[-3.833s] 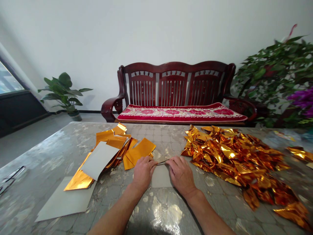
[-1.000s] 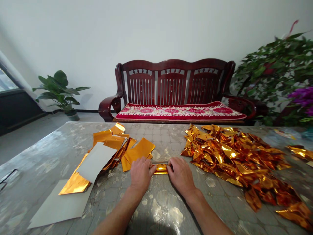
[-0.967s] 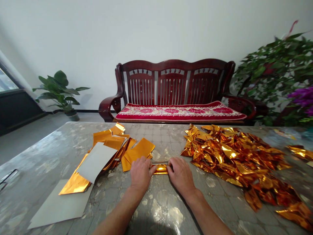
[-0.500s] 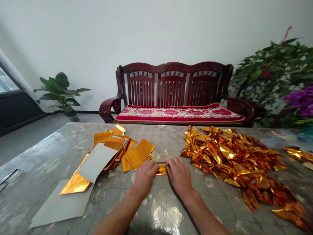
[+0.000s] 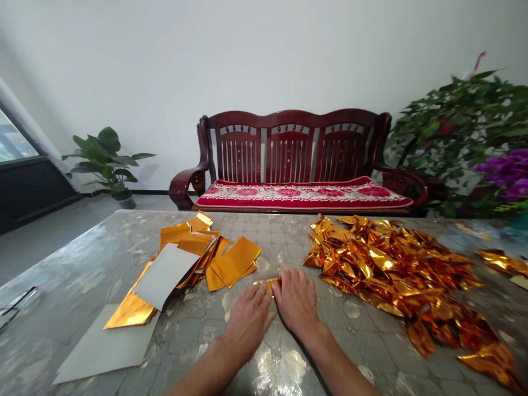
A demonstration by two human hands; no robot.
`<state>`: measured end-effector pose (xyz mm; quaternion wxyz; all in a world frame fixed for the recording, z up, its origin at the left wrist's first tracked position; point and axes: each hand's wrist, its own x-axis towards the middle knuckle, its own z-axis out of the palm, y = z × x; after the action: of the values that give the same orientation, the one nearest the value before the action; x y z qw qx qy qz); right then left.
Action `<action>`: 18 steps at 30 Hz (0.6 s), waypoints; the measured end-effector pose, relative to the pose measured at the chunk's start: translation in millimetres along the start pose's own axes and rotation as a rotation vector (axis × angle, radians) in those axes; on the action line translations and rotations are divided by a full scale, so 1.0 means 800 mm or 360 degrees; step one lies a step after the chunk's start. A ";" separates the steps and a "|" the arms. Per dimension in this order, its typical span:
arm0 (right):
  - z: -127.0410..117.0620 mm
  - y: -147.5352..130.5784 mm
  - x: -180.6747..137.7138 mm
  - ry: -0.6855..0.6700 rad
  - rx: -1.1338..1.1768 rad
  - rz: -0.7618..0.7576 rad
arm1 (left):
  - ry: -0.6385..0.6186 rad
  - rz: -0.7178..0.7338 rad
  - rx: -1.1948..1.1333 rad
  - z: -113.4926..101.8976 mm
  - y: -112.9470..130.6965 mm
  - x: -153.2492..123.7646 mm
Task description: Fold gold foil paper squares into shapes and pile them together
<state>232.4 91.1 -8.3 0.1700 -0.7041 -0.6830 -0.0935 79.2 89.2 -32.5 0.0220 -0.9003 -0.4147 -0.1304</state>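
A small folded piece of gold foil paper [image 5: 270,284] lies on the table in front of me, mostly covered by my fingers. My left hand [image 5: 248,314] rests flat over its left part, fingers stretched out and thumb apart. With its fingers bent, my right hand [image 5: 297,300] grips the right end; the fingertips are partly hidden. Beyond my left hand are loose flat gold foil sheets [image 5: 237,261], some showing a pale back. To the right spreads a big heap of folded gold foil pieces [image 5: 383,264].
The table [image 5: 198,341] has a patterned, shiny cover. At left lie a grey-white sheet [image 5: 167,275] and a larger pale sheet [image 5: 107,346]. Clear plastic [image 5: 470,234] lies at the far right. A wooden bench [image 5: 289,148] and potted plants [image 5: 109,159] stand behind.
My left hand has slid back and flattened, its thumb now spread. The foil strip between my hands shows less. My right hand has shifted slightly nearer and left.
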 end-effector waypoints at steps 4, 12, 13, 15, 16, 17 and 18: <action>0.004 0.006 0.001 0.0012 -0.0027 -0.0054 | -0.0026 0.0019 -0.0044 -0.011 -0.008 -0.006; 0.001 0.029 0.009 -0.0025 -0.0066 -0.0039 | -0.0086 -0.0042 0.0031 -0.019 -0.019 -0.011; 0.001 0.033 0.010 -0.0013 -0.0076 -0.0023 | -0.0083 -0.0044 0.0043 -0.018 -0.018 -0.011; 0.000 0.042 0.010 0.0043 -0.0075 0.0019 | -0.0064 -0.0058 0.0063 -0.016 -0.013 -0.009; -0.002 0.046 0.010 0.0084 -0.0051 0.0029 | -0.0051 -0.0071 0.0068 -0.015 -0.009 -0.008; -0.005 0.049 0.008 0.0127 -0.0007 0.0016 | -0.0036 -0.0090 0.0068 -0.016 -0.005 -0.006; -0.008 0.051 0.006 0.0169 0.0059 -0.0027 | -0.0023 -0.0110 0.0062 -0.017 -0.001 -0.004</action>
<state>274.0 93.1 -5.0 0.2184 -0.6890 -0.6807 -0.1196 73.1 85.3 -20.2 0.0320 -0.8858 -0.4481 -0.1166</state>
